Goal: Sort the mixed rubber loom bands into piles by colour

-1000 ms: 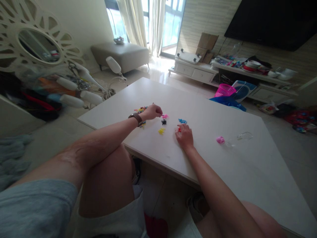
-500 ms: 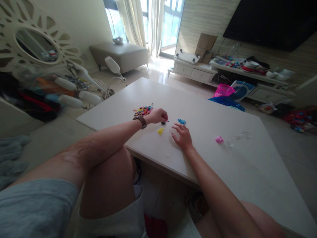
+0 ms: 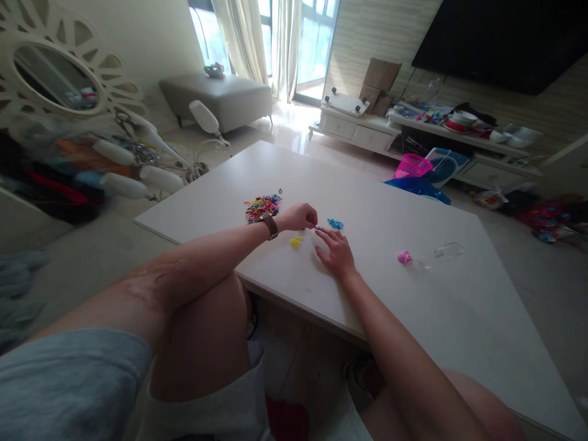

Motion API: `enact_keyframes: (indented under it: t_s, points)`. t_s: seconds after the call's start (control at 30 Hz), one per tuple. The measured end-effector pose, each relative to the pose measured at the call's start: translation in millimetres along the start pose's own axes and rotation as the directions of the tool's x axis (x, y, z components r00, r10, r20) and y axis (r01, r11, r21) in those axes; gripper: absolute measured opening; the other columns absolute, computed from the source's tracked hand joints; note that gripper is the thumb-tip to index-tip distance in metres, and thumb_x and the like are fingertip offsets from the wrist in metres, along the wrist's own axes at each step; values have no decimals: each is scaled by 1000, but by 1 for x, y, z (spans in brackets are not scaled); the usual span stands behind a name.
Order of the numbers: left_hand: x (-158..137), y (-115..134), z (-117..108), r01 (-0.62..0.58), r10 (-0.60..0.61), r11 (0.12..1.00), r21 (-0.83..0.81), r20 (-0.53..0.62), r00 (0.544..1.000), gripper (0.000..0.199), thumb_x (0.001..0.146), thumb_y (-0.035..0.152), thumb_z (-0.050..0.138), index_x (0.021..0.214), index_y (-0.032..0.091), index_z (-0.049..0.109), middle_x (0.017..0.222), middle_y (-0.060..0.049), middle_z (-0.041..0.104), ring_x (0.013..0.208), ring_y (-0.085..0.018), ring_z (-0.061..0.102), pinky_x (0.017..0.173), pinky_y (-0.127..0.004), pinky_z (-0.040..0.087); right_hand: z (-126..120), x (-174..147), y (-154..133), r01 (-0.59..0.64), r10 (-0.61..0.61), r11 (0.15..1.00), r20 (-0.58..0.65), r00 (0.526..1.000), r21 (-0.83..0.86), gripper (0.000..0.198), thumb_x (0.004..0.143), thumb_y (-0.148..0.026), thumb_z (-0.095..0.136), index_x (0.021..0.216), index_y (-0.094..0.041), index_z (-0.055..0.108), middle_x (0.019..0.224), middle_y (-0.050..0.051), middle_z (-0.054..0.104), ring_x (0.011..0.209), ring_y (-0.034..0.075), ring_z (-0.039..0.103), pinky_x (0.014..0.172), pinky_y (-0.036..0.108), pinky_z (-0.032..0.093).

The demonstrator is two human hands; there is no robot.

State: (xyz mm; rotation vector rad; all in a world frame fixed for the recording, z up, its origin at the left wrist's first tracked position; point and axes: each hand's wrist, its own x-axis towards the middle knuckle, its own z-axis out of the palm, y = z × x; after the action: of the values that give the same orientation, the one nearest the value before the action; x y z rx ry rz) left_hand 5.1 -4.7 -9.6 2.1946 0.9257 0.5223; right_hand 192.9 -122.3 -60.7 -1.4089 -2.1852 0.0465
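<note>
1. The left hand (image 3: 301, 216) sits just above the centre of the frame, its fingers curled and pinched on a tiny pink piece (image 3: 316, 228) at their tips – too small to tell its shape or which way its long axis runs.
2. The right hand (image 3: 337, 251) lies just right of and below it, palm down on the white tabletop (image 3: 395, 306), fingers spread and pointing toward the upper left; its fingertips meet the left hand's at the pink piece. It grips nothing that shows.
3. A small yellow cluster (image 3: 295, 242) lies on the tabletop just below the left hand, and a blue cluster (image 3: 335, 223) just above the right hand.
4. A mixed pile of coloured pieces (image 3: 263, 206) lies to the left of the left wrist, beside the brown watch (image 3: 269, 225) – close to it, whether touching cannot be told.
5. Well apart, right of centre, a pink cap (image 3: 405, 257) lies near a clear bottle (image 3: 441, 252) on its side, long axis running left-low to right-high.
</note>
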Motion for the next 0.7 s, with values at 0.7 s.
enact_keyframes:
  t_s: [0.7]
  points:
    - [0,1,0,-11,11,1000,11,22,1000,12,69,13,69,78,13,76,67,-2,71,62,-12,62,57,-21,45,0,-1,1,-21,21,1000,-5,1000,13,49,93,-33,53,140,-21,57,138,9,61,128,27,51,107,43,40]
